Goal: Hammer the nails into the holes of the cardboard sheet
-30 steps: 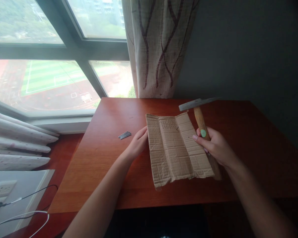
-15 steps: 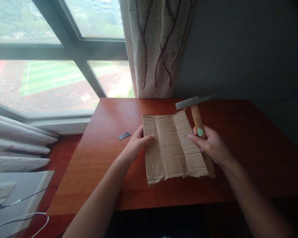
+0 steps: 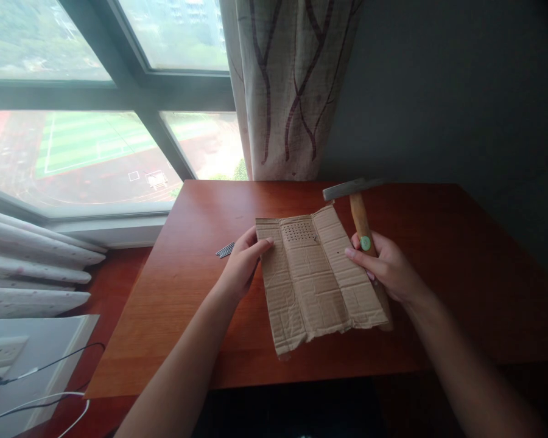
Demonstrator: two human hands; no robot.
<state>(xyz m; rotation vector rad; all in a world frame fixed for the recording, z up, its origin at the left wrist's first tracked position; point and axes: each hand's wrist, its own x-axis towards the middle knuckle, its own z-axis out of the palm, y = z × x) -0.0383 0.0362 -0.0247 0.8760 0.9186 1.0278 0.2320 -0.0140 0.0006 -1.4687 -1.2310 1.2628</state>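
With our left hand pinching the left edge of the cardboard over the surface and our right hand gripping its right edge plus the hammer, that doubled grip could let the hammer slip.

no legible txt, green sticker on hammer hdl, unreadable

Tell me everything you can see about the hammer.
The hammer has a brown wooden handle with a round green sticker, and a long grey head, metal by its look, blurred towards its right end. The right hand grips the handle, head towards the window side of the desk. The cardboard and fingers hide part of the handle.
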